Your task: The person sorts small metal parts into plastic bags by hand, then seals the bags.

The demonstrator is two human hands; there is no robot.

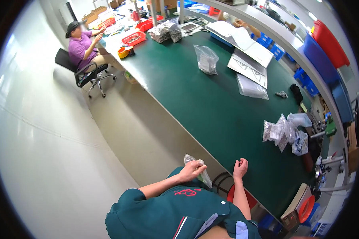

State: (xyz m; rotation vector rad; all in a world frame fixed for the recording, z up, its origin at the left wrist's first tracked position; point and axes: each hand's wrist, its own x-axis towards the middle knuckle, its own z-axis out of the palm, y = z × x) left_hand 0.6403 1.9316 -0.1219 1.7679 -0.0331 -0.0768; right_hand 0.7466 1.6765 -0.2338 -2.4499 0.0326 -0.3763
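My left hand [192, 170] is closed on a clear plastic bag [205, 179], held in front of my body just off the table's near edge. Part of the bag sticks out above the fingers and part hangs below; what it contains is hard to make out. At the edge of the green table [211, 119], my right hand [240, 169] rests with its fingers curled in and nothing visible in them. Farther right on the table lies a group of clear bags [281, 131] filled with small parts.
A filled bag [206, 60], white sheets [249, 67], and flat plastic bags [252, 87] lie farther back. Red trays [134, 38] stand at the far left end, near a seated person [84, 47]. A cardboard box [297, 203] and shelf posts line the right side.
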